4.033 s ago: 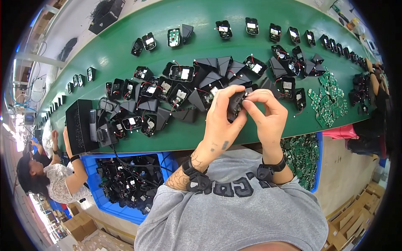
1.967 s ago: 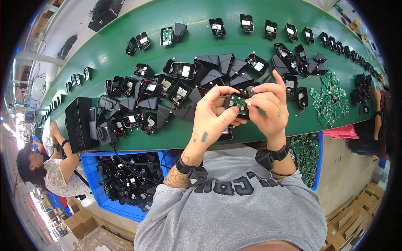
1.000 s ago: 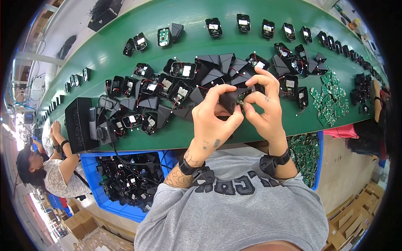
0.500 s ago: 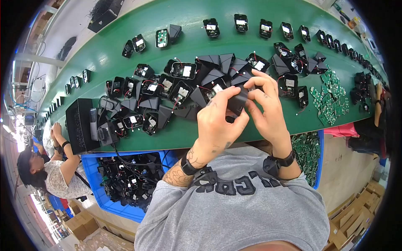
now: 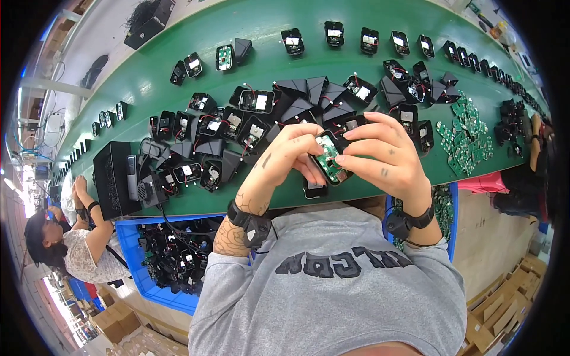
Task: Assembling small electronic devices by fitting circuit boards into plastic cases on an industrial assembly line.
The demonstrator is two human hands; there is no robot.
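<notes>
Over the near edge of the table I hold a small black plastic housing point(image 5: 340, 141) with its open side facing up. A green circuit board point(image 5: 328, 156) sits in its opening; whether it is fully seated I cannot tell. My left hand point(image 5: 284, 153) is closed around the housing's left side, with the thumb side at the board. The fingers of my right hand point(image 5: 393, 159) are bent in from the other side, their tips on the board and the housing's edge. Just below my left fingers, another black housing point(image 5: 314, 188) lies partly hidden.
Black housings point(image 5: 252, 133) with red wires are heaped across the green table point(image 5: 267, 62). Loose circuit boards point(image 5: 466, 139) lie in a pile at right. Blue bins point(image 5: 132, 252) stand below the edge. A black box point(image 5: 113, 181) is at left, near another person point(image 5: 89, 249).
The housing in my hands has turned from its dark outer side to its open side, bringing the green board into view. My right hand has shifted slightly right and my left forearm left.
</notes>
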